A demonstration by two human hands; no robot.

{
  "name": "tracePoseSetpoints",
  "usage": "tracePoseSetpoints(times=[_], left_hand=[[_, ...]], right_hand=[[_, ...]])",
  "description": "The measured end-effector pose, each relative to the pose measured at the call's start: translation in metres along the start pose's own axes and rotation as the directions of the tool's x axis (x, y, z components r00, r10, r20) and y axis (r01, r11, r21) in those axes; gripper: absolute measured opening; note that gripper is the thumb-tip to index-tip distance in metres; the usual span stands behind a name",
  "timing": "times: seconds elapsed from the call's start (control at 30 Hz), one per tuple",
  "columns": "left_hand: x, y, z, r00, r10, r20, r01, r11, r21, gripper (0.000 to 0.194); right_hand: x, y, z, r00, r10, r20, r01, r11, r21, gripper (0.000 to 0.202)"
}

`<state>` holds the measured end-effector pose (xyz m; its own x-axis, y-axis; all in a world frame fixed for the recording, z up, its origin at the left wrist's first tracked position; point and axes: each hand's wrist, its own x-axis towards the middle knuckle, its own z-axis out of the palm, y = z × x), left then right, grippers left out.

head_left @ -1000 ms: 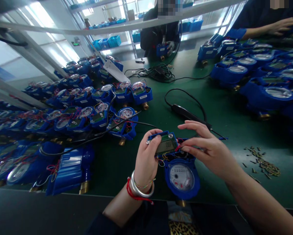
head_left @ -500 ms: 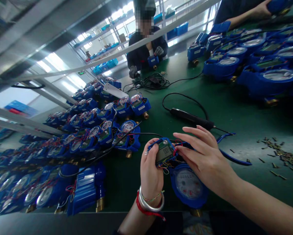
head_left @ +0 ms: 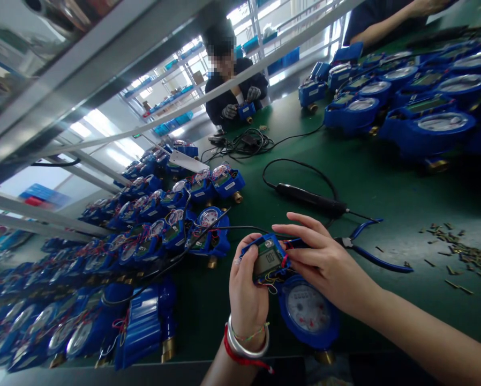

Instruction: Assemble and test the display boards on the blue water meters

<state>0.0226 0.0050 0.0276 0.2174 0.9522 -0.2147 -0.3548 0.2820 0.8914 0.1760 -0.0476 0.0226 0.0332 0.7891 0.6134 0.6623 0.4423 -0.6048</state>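
Presently left hand [head_left: 247,284] grips display module [head_left: 267,260], right hand [head_left: 332,264] at red wires [head_left: 284,261].

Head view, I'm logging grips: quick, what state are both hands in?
Left hand: closed, holding the display module.
Right hand: at the red wires; whether open or pinching cannot be told.

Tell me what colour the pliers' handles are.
The pliers' handles are blue, clearest in the head view.
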Motion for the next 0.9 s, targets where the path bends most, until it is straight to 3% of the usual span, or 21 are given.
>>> tracePoseSetpoints(times=[0.27,0.53,0.67,0.8,0.9], left_hand=[[0.001,0.003,0.006,0.998,-0.041,0.046,0.042,0.999,-0.02,0.024],[0.006,0.006,0.004,0.985,-0.075,0.158,0.068,0.996,0.052,0.025],[0.007,0.009,0.006,0.992,-0.057,0.116,0.039,0.987,0.155,0.021],[0.005,0.017,0.014,0.997,0.054,0.058,-0.07,0.95,0.303,0.014],[0.002,0.024,0.021,0.995,0.098,0.009,-0.096,0.94,0.328,0.012]], right_hand=[[0.001,0.008,0.009,0.998,0.036,0.049,-0.041,0.994,0.097,0.023],[0.005,0.009,-0.001,0.994,0.0,0.106,-0.003,1.0,0.024,0.02],[0.008,0.008,-0.006,0.989,0.005,0.148,-0.008,1.0,0.02,0.02],[0.008,0.007,-0.004,0.988,0.025,0.153,-0.026,1.0,0.004,0.022],[0.005,0.003,-0.003,0.991,0.067,0.115,-0.061,0.997,-0.049,0.01]])
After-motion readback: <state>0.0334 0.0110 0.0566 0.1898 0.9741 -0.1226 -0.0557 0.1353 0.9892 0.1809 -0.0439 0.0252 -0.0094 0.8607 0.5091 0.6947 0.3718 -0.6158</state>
